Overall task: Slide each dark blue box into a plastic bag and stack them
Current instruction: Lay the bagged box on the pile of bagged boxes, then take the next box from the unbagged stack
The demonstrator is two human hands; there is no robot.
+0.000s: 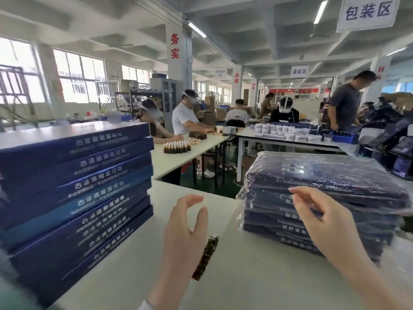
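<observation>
Left hand (182,231), right hand (324,222) — raised above table (245,287), fingers loose.

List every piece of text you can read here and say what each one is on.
"包装区": large hanging sign, top right.
"灌装区": smaller hanging sign, farther back.
"务实": red characters on the near pillar.
"态度": red characters on the next pillar.
Too blurred to read: the white print on the unbagged box stack, the print on the bagged box stack, and the small white sign.
</observation>
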